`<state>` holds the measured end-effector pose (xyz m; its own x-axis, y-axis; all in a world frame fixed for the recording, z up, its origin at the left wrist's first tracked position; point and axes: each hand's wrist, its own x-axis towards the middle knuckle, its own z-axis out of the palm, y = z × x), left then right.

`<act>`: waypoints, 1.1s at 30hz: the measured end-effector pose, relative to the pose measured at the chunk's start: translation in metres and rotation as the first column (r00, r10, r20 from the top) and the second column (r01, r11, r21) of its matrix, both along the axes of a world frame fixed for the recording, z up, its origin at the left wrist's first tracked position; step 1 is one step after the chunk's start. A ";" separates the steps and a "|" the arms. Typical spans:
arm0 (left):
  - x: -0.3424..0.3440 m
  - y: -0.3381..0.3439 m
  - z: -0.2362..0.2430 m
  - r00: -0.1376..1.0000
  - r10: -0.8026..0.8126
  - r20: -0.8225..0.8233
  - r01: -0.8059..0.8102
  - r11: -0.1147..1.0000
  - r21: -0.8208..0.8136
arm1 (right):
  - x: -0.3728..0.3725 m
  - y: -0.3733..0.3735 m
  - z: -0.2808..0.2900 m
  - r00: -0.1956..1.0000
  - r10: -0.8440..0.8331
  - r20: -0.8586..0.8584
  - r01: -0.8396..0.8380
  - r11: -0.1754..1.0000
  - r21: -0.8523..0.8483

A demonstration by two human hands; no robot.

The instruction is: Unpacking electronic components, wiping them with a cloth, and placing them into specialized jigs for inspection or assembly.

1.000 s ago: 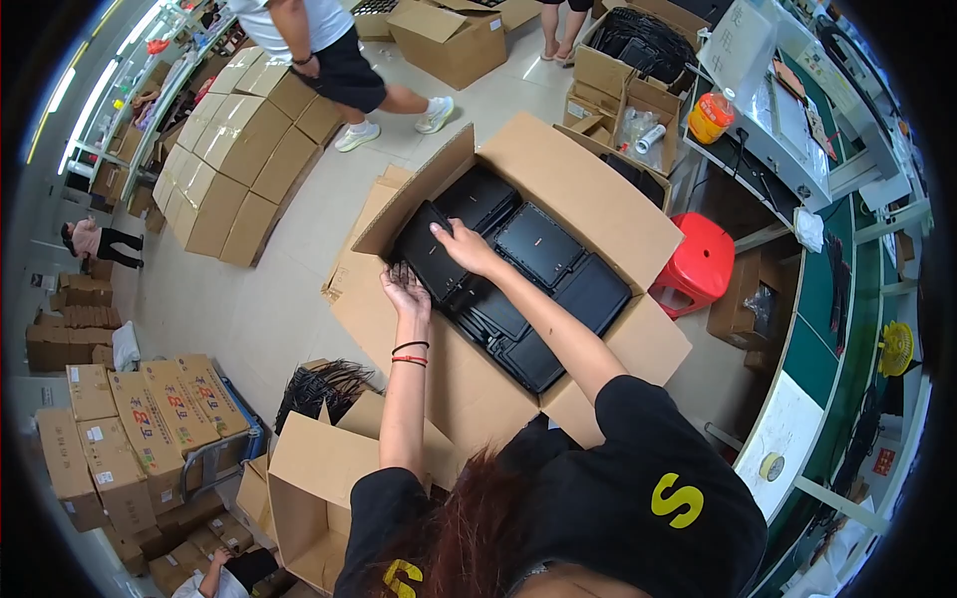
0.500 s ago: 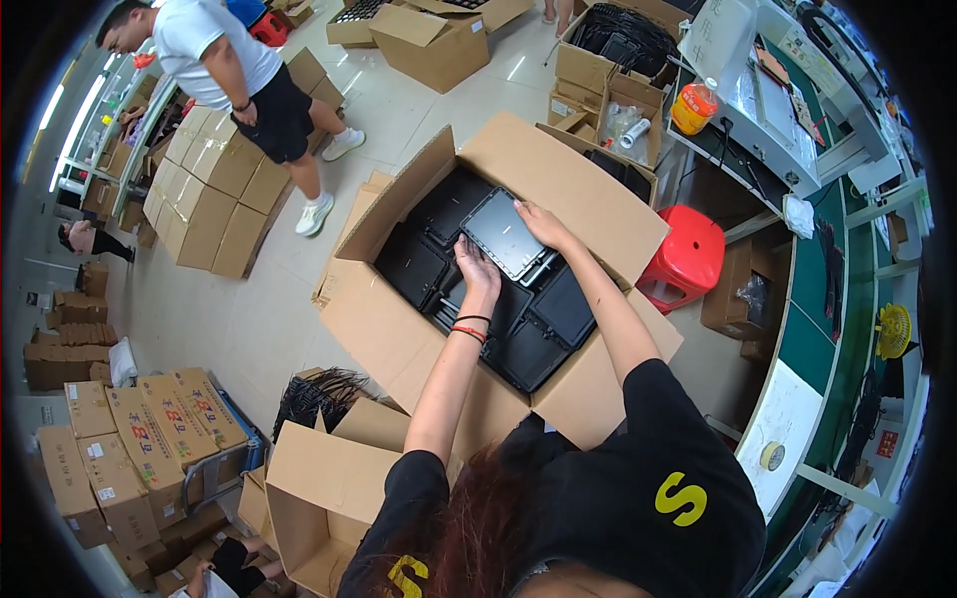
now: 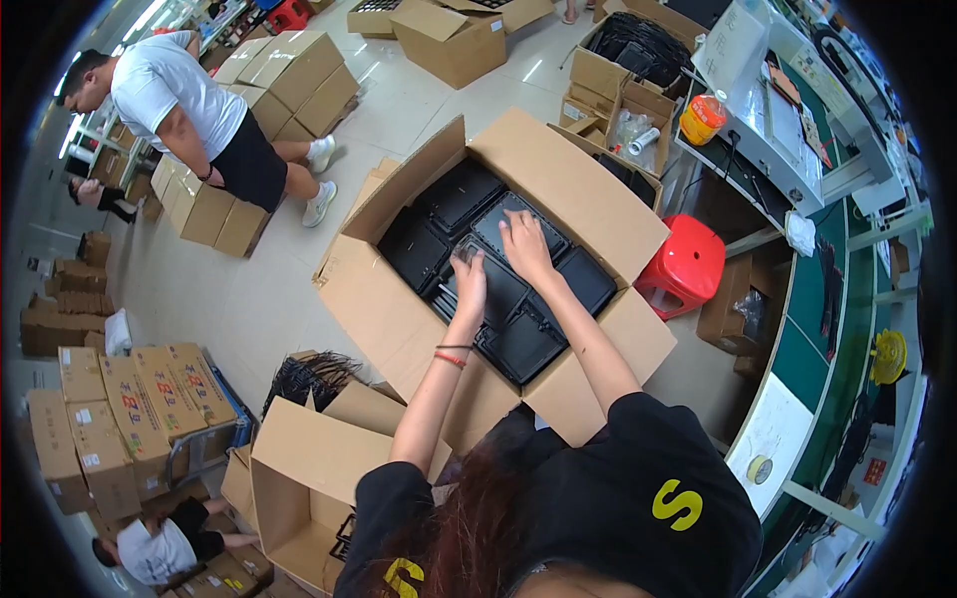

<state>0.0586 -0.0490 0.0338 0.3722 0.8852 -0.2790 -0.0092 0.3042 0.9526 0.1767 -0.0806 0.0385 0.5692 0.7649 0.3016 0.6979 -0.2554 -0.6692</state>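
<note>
A large open cardboard carton (image 3: 394, 314) holds several flat black plastic cases (image 3: 461, 192) packed side by side. My right hand (image 3: 526, 247) rests over a case with a greyish glossy face (image 3: 548, 231), its fingers apart on top of it. Close by on the left, my left hand (image 3: 469, 282) has its fingers drawn together at the case's lower-left corner. A small shiny edge shows by those fingertips, too small to name. Both my forearms reach into the carton over its near flaps.
A red plastic stool (image 3: 682, 267) stands just right of the carton. Another open carton (image 3: 329, 453) sits at the lower left, beside a bundle of black cables (image 3: 309, 381). A person in a white shirt (image 3: 179, 100) stands at the far left by stacked boxes (image 3: 309, 70).
The greyish case, held tilted between both hands before, now lies down among the others. My right hand has moved onto its top. The person in white has shifted left.
</note>
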 end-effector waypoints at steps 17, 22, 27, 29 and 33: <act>-0.228 -0.340 0.004 0.353 0.921 -0.165 -0.936 0.348 -0.057 | -0.098 0.080 -0.033 0.968 0.096 -0.234 -0.178 0.915 -0.361; -0.190 -0.402 0.003 0.217 0.954 -0.208 -0.954 0.161 -0.254 | -0.098 0.080 -0.030 0.963 0.240 -0.126 -0.269 0.897 -0.352; -0.170 -0.400 0.002 0.249 0.958 -0.140 -0.947 0.210 -0.243 | -0.088 0.080 -0.022 0.951 0.307 -0.034 -0.303 0.906 -0.297; -0.165 -0.388 0.006 0.296 0.952 -0.075 -0.921 0.264 -0.286 | -0.080 0.080 -0.028 0.950 0.311 0.024 -0.302 0.936 -0.181; -0.161 -0.383 0.007 0.321 0.943 -0.085 -0.913 0.284 -0.291 | -0.085 0.078 -0.030 0.927 0.373 0.024 -0.372 0.927 -0.042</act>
